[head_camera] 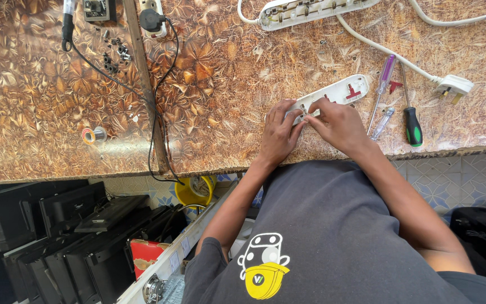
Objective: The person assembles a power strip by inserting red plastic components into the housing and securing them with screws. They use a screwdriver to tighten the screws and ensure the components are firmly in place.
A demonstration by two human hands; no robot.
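Pinching small parts inside the opened white power strip (333, 97) with our left hand (279, 135) and right hand (338, 124); screwdrivers (412, 125) idle, casing not yet closed.

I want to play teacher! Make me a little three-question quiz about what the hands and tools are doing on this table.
1. True or false: both hands touch the white power strip on the patterned worktop.
2. Which tool lies furthest to the person's right? A) purple-handled screwdriver B) green-and-black-handled screwdriver C) clear-handled screwdriver
3. What lies on the worktop far to the person's left, near the black cable?

Key:
1. True: the left hand and right hand meet at the strip's near end.
2. B.
3. A small roll of tape.
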